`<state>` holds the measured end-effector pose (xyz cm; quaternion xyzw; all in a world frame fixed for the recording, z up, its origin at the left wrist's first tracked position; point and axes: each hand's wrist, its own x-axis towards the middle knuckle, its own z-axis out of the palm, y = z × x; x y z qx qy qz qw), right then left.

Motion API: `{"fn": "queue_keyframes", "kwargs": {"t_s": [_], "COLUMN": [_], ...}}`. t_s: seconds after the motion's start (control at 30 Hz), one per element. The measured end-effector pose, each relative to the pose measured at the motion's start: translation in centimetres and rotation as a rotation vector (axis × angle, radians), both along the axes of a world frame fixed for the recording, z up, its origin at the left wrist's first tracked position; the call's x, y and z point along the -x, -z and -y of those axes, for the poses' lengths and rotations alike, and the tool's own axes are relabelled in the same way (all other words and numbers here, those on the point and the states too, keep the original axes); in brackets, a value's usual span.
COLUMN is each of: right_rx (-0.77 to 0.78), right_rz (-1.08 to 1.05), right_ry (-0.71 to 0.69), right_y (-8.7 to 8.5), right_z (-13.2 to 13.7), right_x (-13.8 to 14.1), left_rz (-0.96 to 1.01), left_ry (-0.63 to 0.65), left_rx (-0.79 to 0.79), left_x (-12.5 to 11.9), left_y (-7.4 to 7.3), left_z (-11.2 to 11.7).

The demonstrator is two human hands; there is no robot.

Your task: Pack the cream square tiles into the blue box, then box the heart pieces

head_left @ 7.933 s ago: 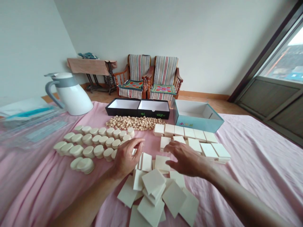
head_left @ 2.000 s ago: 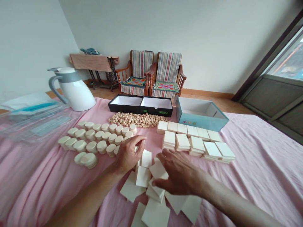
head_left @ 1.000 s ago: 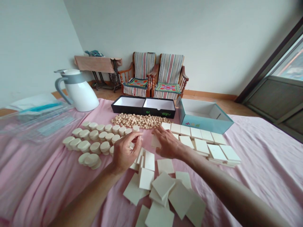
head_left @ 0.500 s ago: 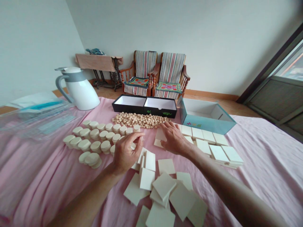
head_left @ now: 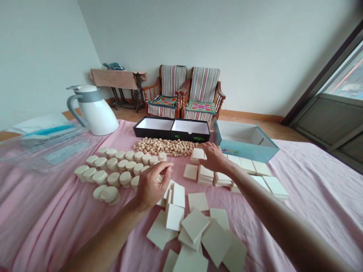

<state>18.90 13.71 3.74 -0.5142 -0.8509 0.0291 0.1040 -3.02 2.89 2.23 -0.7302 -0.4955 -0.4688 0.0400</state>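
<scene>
My left hand [head_left: 152, 186] is closed, thumb and fingers pressed together, beside the rows of stacked round wooden discs [head_left: 125, 177]; whatever is between its fingertips, if anything, is hidden. My right hand [head_left: 213, 156] is open, fingers stretched forward over the stacks of square wooden tiles [head_left: 205, 173], beside a small back stack [head_left: 197, 154]. One low square tile [head_left: 190, 172] lies left of the front stacks. Nearer to me, loose square tiles [head_left: 217, 240] lie in an overlapping heap, some leaning on each other [head_left: 175, 216].
Small wooden beads [head_left: 164, 146] are piled before a black two-part box [head_left: 190, 135]. A light blue box [head_left: 246, 151] stands at right, a white jug [head_left: 102, 117] and clear plastic packaging [head_left: 53, 145] at left. Pink cloth [head_left: 51, 219] covers the surface. Two chairs [head_left: 202, 87] stand beyond.
My right hand has moved slightly right and off the left tile stacks, uncovering them. My left hand stays nearly in place. The view has tilted slightly.
</scene>
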Motion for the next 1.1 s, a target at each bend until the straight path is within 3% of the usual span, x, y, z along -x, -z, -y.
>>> {"fn": "queue_keyframes", "kwargs": {"t_s": [0.2,0.4,0.6,0.73,0.83,0.9,1.1], "right_rx": [0.076,0.073,0.051,0.019,0.136,0.194,0.19], "right_rz": [0.11,0.149,0.138,-0.063,-0.177,-0.142,-0.022], "right_ry": [-0.047,-0.202,-0.203,-0.222,-0.38,-0.469,-0.461], "right_y": [0.6,0.4,-0.1,-0.7,-0.6,-0.2,0.8], "right_z": [-2.4,-2.0,-1.6,0.9,4.3,6.7,10.1], "right_x": [1.5,3.3,3.3,2.7,2.4,2.4,3.6], "left_rz": [0.004,0.008,0.013,0.01,0.014,0.016,0.017], "left_ry": [-0.002,0.005,0.0,-0.02,-0.021,-0.017,-0.024], "left_rx": [0.025,0.014,0.034,0.014,0.004,0.01,0.025], "left_x": [0.1,0.1,0.1,0.1,0.2,0.2,0.1], "left_y": [0.0,0.1,0.1,0.1,0.1,0.0,0.0], "left_z": [0.0,-0.1,0.0,-0.1,-0.1,-0.1,-0.2]}}
